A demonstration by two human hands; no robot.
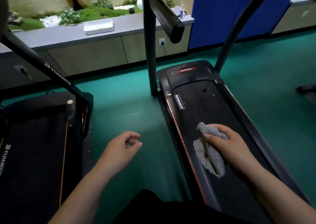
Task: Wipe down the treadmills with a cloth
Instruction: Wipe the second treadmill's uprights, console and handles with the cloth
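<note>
A black treadmill (196, 100) with a red side stripe runs from the middle to the lower right. On its belt lies a crumpled grey cloth (210, 153), and my right hand (227, 143) grips its upper part, pressing it onto the belt near the left edge. My left hand (123, 146) hovers over the green floor between the machines, fingers loosely curled and holding nothing. A second black treadmill (34, 138) with an orange line stands at the left.
Dark uprights (150, 52) and a handrail (165, 13) of the right treadmill rise ahead. A grey counter (59, 35) with a white tray (99, 26) and a spray bottle (181, 11) runs along the back. Green floor (133, 104) separates the treadmills.
</note>
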